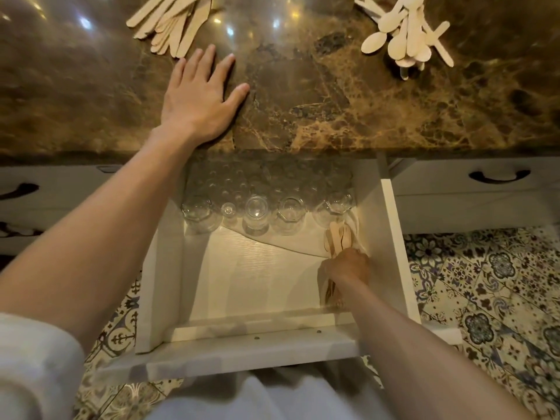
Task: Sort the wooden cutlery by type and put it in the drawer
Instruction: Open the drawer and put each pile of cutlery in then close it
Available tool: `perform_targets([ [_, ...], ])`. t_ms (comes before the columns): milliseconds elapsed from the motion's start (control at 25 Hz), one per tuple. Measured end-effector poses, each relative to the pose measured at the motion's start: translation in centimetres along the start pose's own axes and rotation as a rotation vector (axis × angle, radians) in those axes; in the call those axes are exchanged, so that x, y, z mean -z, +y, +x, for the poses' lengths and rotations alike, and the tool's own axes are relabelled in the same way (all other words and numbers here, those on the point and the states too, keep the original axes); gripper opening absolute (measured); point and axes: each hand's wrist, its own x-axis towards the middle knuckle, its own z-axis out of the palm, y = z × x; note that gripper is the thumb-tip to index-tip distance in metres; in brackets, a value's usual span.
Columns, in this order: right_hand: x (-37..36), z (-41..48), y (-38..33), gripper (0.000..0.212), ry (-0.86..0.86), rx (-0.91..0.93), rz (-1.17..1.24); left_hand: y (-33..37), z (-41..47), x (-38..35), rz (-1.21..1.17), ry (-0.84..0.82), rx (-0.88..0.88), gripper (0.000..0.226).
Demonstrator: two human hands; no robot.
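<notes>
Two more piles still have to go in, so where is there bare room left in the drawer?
The drawer floor is bare between the left wall and the wooden cutlery bundle under the right hand, in front of the glass jars. The back row and the right wall are crowded.

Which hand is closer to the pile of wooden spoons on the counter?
Left, though neither is close. The left hand lies flat on the countertop, well left of the wooden spoons. The right hand is down in the open drawer, on a bundle of cutlery.
</notes>
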Motion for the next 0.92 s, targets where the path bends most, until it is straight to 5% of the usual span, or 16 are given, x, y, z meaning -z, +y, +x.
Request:
perform_targets([
  [280,1.1,-0.5,1.2,0.033,0.005,0.12,-0.237,0.2,-0.1,0.2,-0.004,-0.026,0.014,0.062],
  [520,5.9,-2.8,-2.4,0.045,-0.258,0.269,-0.586,0.2,0.1,0.1,-0.032,-0.003,0.021,0.064],
  [760,14.2,-6.4,-10.3,0.051,-0.305,0.796,-0.522,-2.5,3.4,2.9,-0.34,0.261,0.178,0.088],
  [840,15.5,-6.6,-13.3,0.046,-0.184,1.008,-0.334,-4.6,5.6,3.7,-0.258,0.162,0.278,0.098],
  [920,14.8,-5.5,-16.3,0.038,0.116,1.188,-0.146,-6.2,7.1,4.0,-0.2,0.014,0.348,0.109],
])
